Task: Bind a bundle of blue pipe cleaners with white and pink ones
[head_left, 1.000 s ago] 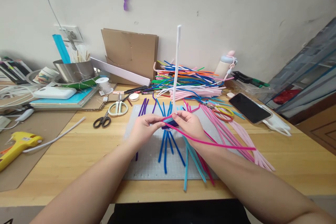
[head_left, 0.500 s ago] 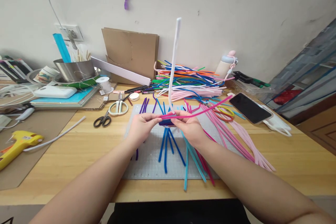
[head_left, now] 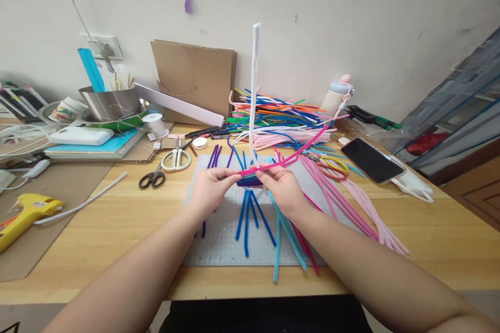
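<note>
Between my two hands is a small woven piece of purple, blue and pink pipe cleaners (head_left: pixel 248 181). My left hand (head_left: pixel 213 187) pinches its left end together with a hot-pink pipe cleaner (head_left: pixel 299 155). My right hand (head_left: pixel 282 187) grips the right side, thumb and fingers pressed on the pink strand, whose loose end slants up to the right. A white pipe cleaner (head_left: pixel 253 83) stands upright out of the piece. Below it, blue pipe cleaners (head_left: pixel 247 223) lie on the grey cutting mat (head_left: pixel 222 252); turquoise ones (head_left: pixel 289 234) lie beside my right wrist.
Scissors with white handles (head_left: pixel 175 160) and black-handled scissors (head_left: pixel 152 179) lie left of the mat. A yellow glue gun (head_left: pixel 31 213) sits farther left. Behind is a heap of coloured pipe cleaners (head_left: pixel 281 114); a phone (head_left: pixel 371 160) and pink pipe cleaners (head_left: pixel 375 208) are on the right.
The loose end of the hot-pink pipe cleaner has swung upward and to the left. The white upright one has tipped slightly left. Both hands stay almost in place.
</note>
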`<move>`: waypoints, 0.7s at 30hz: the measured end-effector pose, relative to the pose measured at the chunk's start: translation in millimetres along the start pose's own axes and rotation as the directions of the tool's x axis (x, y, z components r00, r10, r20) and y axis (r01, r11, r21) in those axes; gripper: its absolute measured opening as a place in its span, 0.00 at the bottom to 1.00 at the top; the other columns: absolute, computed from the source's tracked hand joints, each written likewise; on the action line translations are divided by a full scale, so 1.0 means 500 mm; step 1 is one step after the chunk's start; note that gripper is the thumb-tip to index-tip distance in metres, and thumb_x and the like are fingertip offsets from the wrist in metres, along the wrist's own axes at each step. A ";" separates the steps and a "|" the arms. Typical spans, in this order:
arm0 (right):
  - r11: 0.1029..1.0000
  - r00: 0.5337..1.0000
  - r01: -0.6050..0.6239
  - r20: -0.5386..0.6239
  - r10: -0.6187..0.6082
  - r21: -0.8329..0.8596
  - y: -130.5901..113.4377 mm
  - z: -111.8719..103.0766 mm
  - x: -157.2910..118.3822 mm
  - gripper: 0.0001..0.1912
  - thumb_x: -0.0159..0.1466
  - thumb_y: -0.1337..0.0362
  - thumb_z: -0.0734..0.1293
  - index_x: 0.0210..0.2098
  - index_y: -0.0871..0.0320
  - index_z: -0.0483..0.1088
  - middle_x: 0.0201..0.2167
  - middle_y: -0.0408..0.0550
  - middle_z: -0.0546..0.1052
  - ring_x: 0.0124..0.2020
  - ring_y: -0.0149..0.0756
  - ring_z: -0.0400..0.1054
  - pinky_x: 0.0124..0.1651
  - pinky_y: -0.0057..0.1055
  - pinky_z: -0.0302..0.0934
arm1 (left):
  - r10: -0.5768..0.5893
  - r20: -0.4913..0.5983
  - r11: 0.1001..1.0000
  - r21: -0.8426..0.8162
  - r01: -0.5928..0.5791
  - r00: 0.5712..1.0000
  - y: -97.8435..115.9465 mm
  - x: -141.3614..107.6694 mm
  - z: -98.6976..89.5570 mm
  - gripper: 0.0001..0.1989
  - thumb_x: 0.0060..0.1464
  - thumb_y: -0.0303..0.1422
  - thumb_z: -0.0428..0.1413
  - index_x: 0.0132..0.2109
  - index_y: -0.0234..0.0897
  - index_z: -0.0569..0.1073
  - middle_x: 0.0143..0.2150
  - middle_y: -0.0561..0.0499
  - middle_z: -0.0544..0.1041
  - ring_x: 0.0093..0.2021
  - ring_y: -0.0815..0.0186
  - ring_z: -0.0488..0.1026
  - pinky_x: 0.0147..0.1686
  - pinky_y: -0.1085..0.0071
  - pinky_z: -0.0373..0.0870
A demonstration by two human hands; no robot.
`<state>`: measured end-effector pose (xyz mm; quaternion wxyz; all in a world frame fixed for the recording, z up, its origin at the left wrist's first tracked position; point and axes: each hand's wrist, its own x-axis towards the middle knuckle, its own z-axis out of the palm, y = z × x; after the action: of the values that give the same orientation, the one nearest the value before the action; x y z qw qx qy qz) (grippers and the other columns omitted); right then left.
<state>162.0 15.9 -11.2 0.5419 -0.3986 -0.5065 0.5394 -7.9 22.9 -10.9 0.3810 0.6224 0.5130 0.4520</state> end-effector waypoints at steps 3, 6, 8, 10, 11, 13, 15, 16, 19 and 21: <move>0.998 1.000 -0.004 -0.005 0.005 0.059 0.001 0.001 -0.001 0.16 0.52 0.59 0.69 0.37 0.60 0.72 0.23 0.43 0.74 0.21 0.28 0.65 0.29 0.31 0.67 | -0.003 0.001 1.000 -0.025 0.003 1.000 -0.001 0.001 0.001 0.15 0.42 0.40 0.59 0.34 0.32 0.78 0.31 0.48 0.80 0.32 0.62 0.75 0.34 0.70 0.69; 0.996 1.000 -0.015 -0.007 0.015 0.091 0.003 0.001 0.001 0.14 0.53 0.58 0.68 0.36 0.60 0.72 0.21 0.41 0.72 0.16 0.23 0.59 0.26 0.29 0.66 | -0.007 -0.010 1.000 -0.023 0.007 1.000 -0.003 0.002 0.003 0.14 0.42 0.40 0.60 0.33 0.32 0.78 0.30 0.48 0.80 0.31 0.61 0.75 0.33 0.70 0.69; 0.994 0.999 -0.034 0.000 0.034 0.108 0.004 0.001 0.002 0.14 0.53 0.57 0.68 0.35 0.61 0.72 0.19 0.40 0.71 0.15 0.22 0.57 0.24 0.28 0.65 | -0.004 -0.006 1.000 -0.025 0.004 1.000 -0.005 0.001 0.004 0.14 0.42 0.40 0.60 0.33 0.33 0.78 0.30 0.48 0.80 0.31 0.62 0.75 0.33 0.70 0.69; 0.991 0.999 -0.044 0.005 0.043 0.126 0.007 0.000 0.004 0.14 0.53 0.57 0.68 0.34 0.61 0.73 0.18 0.40 0.71 0.16 0.23 0.59 0.24 0.29 0.65 | 0.001 0.011 0.999 -0.036 0.000 1.000 -0.007 0.001 0.005 0.14 0.42 0.40 0.59 0.33 0.34 0.78 0.30 0.48 0.80 0.32 0.62 0.75 0.33 0.71 0.69; 0.991 0.999 -0.041 0.000 0.041 0.127 0.008 -0.001 0.005 0.13 0.53 0.57 0.68 0.33 0.61 0.73 0.18 0.40 0.70 0.16 0.24 0.60 0.24 0.28 0.65 | 0.002 0.019 0.999 -0.040 -0.001 1.000 -0.008 0.001 0.005 0.14 0.43 0.40 0.59 0.33 0.34 0.78 0.30 0.49 0.80 0.32 0.62 0.75 0.33 0.71 0.69; 0.992 0.999 -0.029 -0.013 0.031 0.120 0.010 -0.001 0.006 0.13 0.53 0.57 0.68 0.32 0.60 0.73 0.17 0.40 0.71 0.16 0.25 0.62 0.23 0.27 0.64 | 0.001 0.025 0.999 -0.041 0.000 1.000 -0.009 0.000 0.006 0.13 0.43 0.40 0.59 0.33 0.34 0.78 0.30 0.49 0.80 0.32 0.63 0.75 0.33 0.72 0.69; 0.991 1.000 -0.025 -0.008 0.026 0.131 0.012 -0.002 0.007 0.13 0.53 0.57 0.69 0.32 0.60 0.72 0.19 0.41 0.73 0.19 0.28 0.65 0.24 0.28 0.64 | -0.005 0.025 0.999 -0.037 0.006 1.000 -0.009 0.000 0.006 0.13 0.43 0.40 0.59 0.33 0.34 0.78 0.30 0.49 0.80 0.32 0.63 0.75 0.33 0.72 0.69; 0.989 1.000 -0.027 0.002 0.027 0.144 0.013 -0.002 0.007 0.13 0.52 0.57 0.69 0.32 0.60 0.72 0.21 0.42 0.74 0.21 0.30 0.68 0.25 0.29 0.65 | -0.011 0.025 0.999 -0.037 0.012 1.000 -0.009 0.001 0.006 0.13 0.43 0.39 0.59 0.33 0.34 0.78 0.30 0.49 0.80 0.32 0.63 0.75 0.33 0.72 0.69; 0.987 0.999 -0.028 0.022 0.025 0.161 0.016 -0.004 0.008 0.13 0.52 0.56 0.69 0.32 0.60 0.72 0.26 0.45 0.76 0.26 0.34 0.71 0.29 0.33 0.67 | -0.028 0.030 0.998 -0.047 0.030 0.999 -0.006 0.001 0.008 0.13 0.42 0.39 0.60 0.32 0.34 0.78 0.30 0.49 0.80 0.31 0.63 0.75 0.33 0.72 0.69; 0.988 1.000 -0.021 0.020 0.018 0.153 0.019 -0.005 0.009 0.13 0.52 0.56 0.69 0.32 0.61 0.72 0.26 0.46 0.77 0.26 0.35 0.72 0.30 0.34 0.67 | -0.042 0.029 0.998 -0.051 0.043 0.999 -0.003 0.000 0.010 0.12 0.42 0.39 0.60 0.32 0.34 0.78 0.29 0.49 0.80 0.30 0.64 0.74 0.32 0.72 0.69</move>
<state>162.5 21.8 -20.2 0.5609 -0.3558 -0.4646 0.5856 -3.7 22.9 -13.9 0.4134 0.6077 0.5090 0.4481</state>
